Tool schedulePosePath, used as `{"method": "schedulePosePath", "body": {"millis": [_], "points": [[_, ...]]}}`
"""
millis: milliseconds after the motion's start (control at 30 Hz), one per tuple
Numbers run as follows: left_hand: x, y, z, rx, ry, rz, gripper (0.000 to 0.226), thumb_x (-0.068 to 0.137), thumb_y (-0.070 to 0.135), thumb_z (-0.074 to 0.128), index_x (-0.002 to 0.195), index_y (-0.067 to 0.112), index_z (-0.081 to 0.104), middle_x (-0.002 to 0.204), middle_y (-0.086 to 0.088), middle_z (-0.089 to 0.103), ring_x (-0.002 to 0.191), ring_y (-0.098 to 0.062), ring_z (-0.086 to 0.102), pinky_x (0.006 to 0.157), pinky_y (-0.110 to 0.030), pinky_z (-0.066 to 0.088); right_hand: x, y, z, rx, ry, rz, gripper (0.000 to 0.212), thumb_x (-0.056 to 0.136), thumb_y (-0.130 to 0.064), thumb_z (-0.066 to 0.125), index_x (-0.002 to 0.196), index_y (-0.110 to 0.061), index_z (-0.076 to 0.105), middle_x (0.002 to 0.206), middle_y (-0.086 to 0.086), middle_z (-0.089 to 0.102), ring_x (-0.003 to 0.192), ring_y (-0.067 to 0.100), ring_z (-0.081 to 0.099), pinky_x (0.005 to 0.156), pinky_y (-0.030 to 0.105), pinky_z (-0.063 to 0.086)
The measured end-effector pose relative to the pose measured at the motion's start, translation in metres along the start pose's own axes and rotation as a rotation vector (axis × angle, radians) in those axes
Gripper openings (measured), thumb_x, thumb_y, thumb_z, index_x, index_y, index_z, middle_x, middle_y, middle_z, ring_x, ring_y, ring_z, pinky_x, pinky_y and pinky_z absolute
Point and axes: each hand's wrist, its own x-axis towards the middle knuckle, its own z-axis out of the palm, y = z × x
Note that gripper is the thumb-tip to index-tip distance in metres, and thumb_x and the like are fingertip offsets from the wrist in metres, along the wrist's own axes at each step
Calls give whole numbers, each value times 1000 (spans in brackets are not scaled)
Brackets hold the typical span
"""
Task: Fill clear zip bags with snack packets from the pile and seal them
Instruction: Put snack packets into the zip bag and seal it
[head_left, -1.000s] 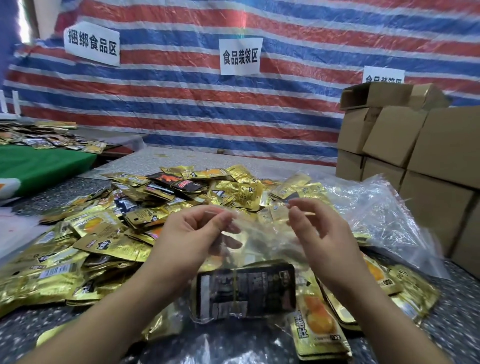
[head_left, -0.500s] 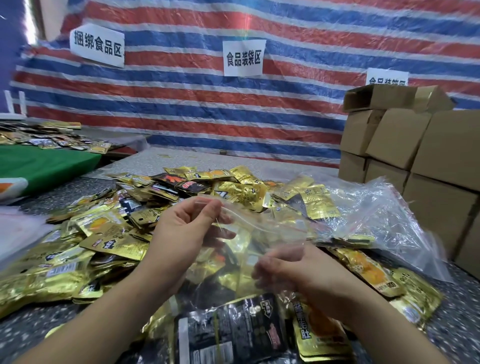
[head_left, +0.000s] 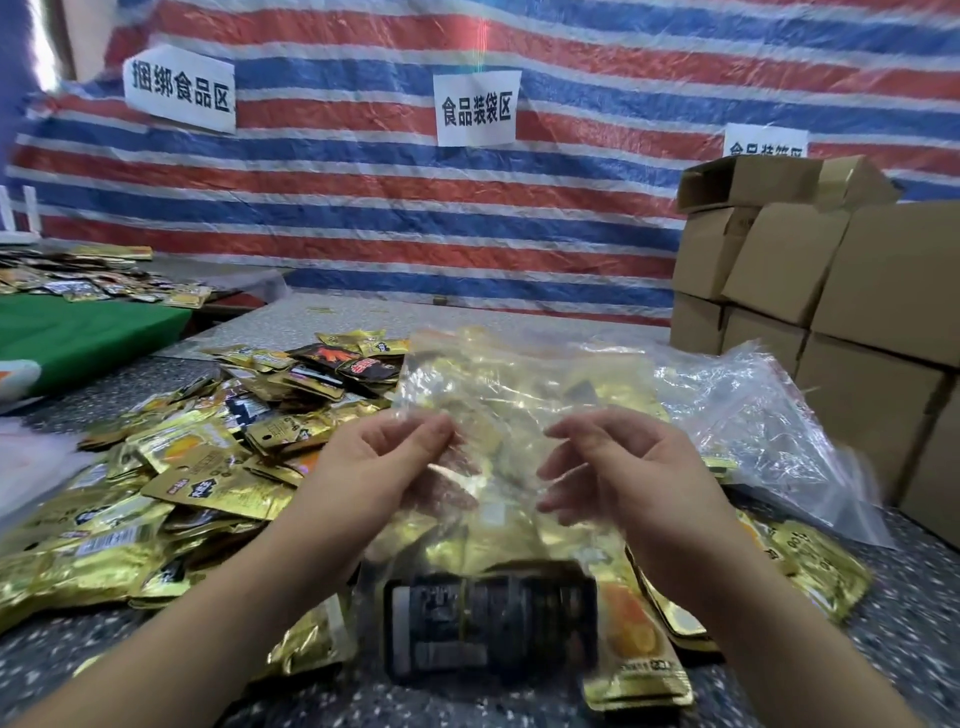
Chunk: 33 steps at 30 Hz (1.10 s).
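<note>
Above the pile (head_left: 171, 467), the left hand (head_left: 374, 467) pinches the bag (head_left: 498, 395) upright so packets settle, while the right hand (head_left: 623, 478) hovers loosely curled, grasping nothing I can see.

A red, white and blue striped tarpaulin (head_left: 363, 218) is hanging as the back wall, bearing three white paper signs (head_left: 475, 109). Brown cardboard boxes (head_left: 810, 270) are standing stacked at right; a green-covered table (head_left: 78, 332) is sitting at left beside the speckled grey worktop (head_left: 909, 623).
</note>
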Motion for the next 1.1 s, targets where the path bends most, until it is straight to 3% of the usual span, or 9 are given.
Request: {"method": "schedulePosePath", "body": {"millis": [133,300,433,500,567,633,733,900,1100], "points": [[0,7,-1,-86,-74,29,22,76,36,64,77,19,77,79,-13,73,59,-26,70,51,-27,55,-1,-4,-2,19,-71,9,19,80,-34,61,76,-23,76,70,13,70,53,27,67,45,27,50],[1,9,-3,-105,-44,3,33,73,44,63,82,17,79,81,-15,74,57,-25,70,49,-27,55,0,1,-6,-78,-45,32,28,97,-26,55,79,-20,75,73,14,72,55,24,67,49,27,51],[3,11,-6,-117,-12,7,28,81,32,56,80,12,76,82,-12,75,52,-19,67,44,-24,52,5,-3,-13,-149,2,161,61,85,-66,38,78,-20,77,76,7,75,66,18,72,54,24,53],[4,14,-7,-134,-6,19,26,82,27,55,83,10,75,84,-13,76,55,-21,68,44,-24,52,11,0,-22,-315,172,182,74,92,-68,26,69,-16,74,64,-4,72,56,3,67,51,25,49],[5,16,-9,-159,2,24,24,83,23,54,82,12,75,83,-13,75,57,-26,70,44,-25,52,14,4,-34,-650,258,111,69,101,-59,28,65,-13,64,56,-3,67,51,7,61,53,29,43],[8,16,-13,-153,26,32,22,85,22,53,84,13,74,81,-12,75,58,-27,70,46,-25,53,14,9,-45,-981,195,87,56,102,-51,37,68,-12,60,60,2,63,55,18,57,56,32,42],[12,14,-17,-102,58,38,21,96,16,49,93,9,68,82,-11,75,58,-26,69,46,-25,53,12,12,-57,-1285,42,197,41,98,-48,51,73,-16,60,65,2,63,55,17,55,52,29,40],[13,13,-21,-51,113,34,31,99,21,48,81,15,72,76,-7,73,58,-21,69,46,-24,51,9,9,-59,-1396,-177,373,55,87,-65,56,62,-17,51,52,-4,48,46,15,40,48,28,30],[11,15,-19,-40,79,-7,31,77,45,59,77,16,71,73,-6,72,52,-19,66,47,-23,53,1,13,-51,-1501,-384,555,70,71,-82,59,64,-12,61,49,-8,66,44,6,60,50,24,43]]}}
